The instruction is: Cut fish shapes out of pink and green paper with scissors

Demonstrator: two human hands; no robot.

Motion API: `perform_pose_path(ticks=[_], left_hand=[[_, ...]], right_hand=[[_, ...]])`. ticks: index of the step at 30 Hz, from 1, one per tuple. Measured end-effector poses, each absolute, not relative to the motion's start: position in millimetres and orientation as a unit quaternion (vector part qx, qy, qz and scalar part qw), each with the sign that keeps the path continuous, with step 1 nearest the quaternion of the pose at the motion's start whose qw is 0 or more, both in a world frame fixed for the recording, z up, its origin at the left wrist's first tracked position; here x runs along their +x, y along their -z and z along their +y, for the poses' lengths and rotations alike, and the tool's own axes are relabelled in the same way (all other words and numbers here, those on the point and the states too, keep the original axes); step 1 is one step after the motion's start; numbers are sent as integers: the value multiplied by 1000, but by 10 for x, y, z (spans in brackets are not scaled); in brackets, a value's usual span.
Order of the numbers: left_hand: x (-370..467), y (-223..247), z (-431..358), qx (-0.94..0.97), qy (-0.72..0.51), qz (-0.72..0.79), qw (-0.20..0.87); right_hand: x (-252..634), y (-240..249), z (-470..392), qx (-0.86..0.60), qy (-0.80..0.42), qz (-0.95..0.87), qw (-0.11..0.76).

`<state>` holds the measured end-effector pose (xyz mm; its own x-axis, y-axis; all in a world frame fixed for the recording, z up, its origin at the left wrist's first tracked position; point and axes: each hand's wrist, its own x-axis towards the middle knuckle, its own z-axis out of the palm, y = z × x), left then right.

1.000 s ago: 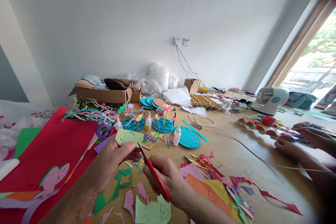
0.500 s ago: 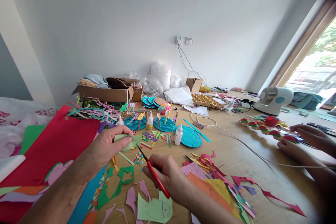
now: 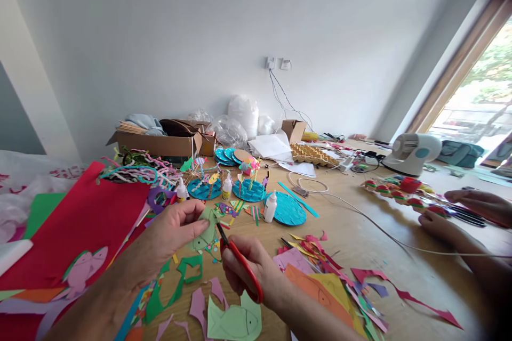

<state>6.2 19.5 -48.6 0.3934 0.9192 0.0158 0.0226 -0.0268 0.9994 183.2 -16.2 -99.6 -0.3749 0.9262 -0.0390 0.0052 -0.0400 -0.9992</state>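
Note:
My left hand (image 3: pixel 182 229) pinches a light green paper fish (image 3: pixel 206 232), its drawn eye pointing down. Close to the paper's right edge are the dark blades of red-handled scissors (image 3: pixel 244 269), with my right hand (image 3: pixel 256 269) closed around the handles. Below my hands, a second light green sheet (image 3: pixel 235 322) with a drawn fish lies on the table. Green paper offcuts (image 3: pixel 188 272) and pink scraps (image 3: pixel 199 306) lie beside it. Behind my hands stand white glue bottles (image 3: pixel 270 206) and blue discs (image 3: pixel 286 209) with paper decorations nearby.
On the right, another person's hands (image 3: pixel 444 224) are by a row of colourful pieces (image 3: pixel 400 196). A white fan (image 3: pixel 414 153) stands behind. A cable (image 3: pixel 360 212) crosses the table. Red sheets (image 3: pixel 84 224) lie left; orange paper (image 3: pixel 316 295) and scraps lie right.
The green paper in my left hand has turned so that its drawn fish faces downward. The scissors have turned with my right hand, and their handles look wider apart. The view has shifted slightly.

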Motion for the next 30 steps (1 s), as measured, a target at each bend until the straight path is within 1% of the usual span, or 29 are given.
perform_pose_path(ticks=[2, 7, 13, 17, 26, 30], left_hand=[[81, 492, 170, 587, -386, 396, 591], [109, 487, 142, 598, -383, 400, 579], [116, 500, 148, 591, -370, 389, 603], [126, 504, 144, 602, -359, 391, 597], [138, 507, 133, 612, -380, 395, 571], [146, 486, 127, 603, -378, 402, 577]], right_hand=[[1828, 1013, -156, -397, -604, -570, 392], [1835, 1011, -147, -382, -610, -571, 394], [1843, 997, -152, -374, -613, -575, 392], [1842, 995, -154, -375, -612, -577, 390], [1850, 1014, -151, -367, -615, -577, 392], [1855, 1015, -149, -367, -610, -584, 389]])
